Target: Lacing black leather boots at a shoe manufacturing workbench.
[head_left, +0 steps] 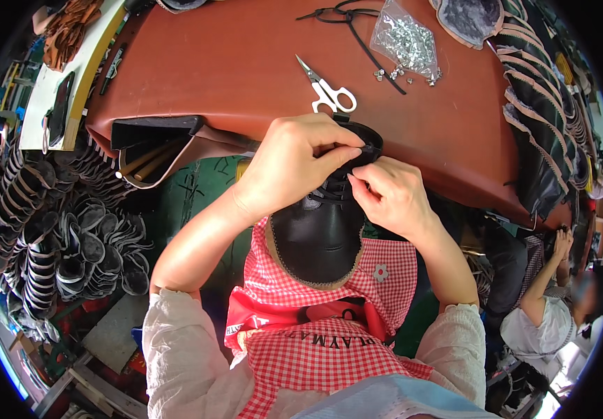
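A black leather shoe upper (315, 237) rests on my red checked apron (329, 314), its toe toward me and its opening against the table edge. My left hand (291, 164) grips the top of the upper, thumb and fingers pinched at the collar. My right hand (389, 195) pinches the black lace (329, 192) at the eyelets, right next to the left fingertips.
The brown table (232, 63) carries white-handled scissors (326, 91), a clear bag of metal eyelets (403, 38), black laces (347, 17) and stacked uppers (539, 105) on the right. Piles of soles (50, 230) lie on the left floor. Another person (549, 307) works at lower right.
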A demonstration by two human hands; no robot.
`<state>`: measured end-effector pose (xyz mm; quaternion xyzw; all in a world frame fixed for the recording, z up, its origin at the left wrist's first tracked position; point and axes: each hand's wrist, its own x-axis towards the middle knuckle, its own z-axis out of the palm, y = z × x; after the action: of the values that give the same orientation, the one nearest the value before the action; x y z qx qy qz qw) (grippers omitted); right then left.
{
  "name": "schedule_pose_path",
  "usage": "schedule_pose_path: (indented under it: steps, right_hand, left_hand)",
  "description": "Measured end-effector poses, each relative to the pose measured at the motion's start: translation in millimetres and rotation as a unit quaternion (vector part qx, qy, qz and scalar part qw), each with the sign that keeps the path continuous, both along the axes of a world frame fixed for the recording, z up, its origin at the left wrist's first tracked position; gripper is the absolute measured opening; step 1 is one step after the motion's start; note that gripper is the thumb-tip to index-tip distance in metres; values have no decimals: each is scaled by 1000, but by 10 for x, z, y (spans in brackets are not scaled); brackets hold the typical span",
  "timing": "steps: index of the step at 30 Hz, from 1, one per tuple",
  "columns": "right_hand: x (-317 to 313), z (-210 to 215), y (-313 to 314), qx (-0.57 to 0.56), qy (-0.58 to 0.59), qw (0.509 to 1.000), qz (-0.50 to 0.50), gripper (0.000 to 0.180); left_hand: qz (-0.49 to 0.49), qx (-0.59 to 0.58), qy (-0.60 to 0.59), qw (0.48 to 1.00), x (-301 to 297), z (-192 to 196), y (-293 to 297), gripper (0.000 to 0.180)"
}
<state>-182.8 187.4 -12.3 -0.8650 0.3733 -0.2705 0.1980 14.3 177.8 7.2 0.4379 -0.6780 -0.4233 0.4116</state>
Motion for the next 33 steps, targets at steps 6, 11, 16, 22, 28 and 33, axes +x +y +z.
schedule_pose_path:
  steps: [6,11,16,22,28,33]
  right_hand:
    - [-49,-349,32,-204,-64,977,11,20]
    - [-80,-491,3,-230,-101,968,22,21]
    - [-124,-529,14,-222,-106,969,37,25]
    - [-133,-523,11,-213,-113,969,43,26]
    - [-112,-563,-6,-226,-124,965,41,31]
    - [-104,-577,8,-230,-122,965,31,32]
  left_hand:
    - [-62,-212,-254,942,-31,19,-99,9]
    - [-115,-301,-390,862,-100,75,-139,4]
    - [-137,-322,-399,847,-192,17,-150,5]
    - [-147,-324,-364,861,-174,-41,-190,5]
    - [-128,-317,-336,878,-113,-95,-196,10]
    - [-134,-317,-315,884,-129,-141,-242,13]
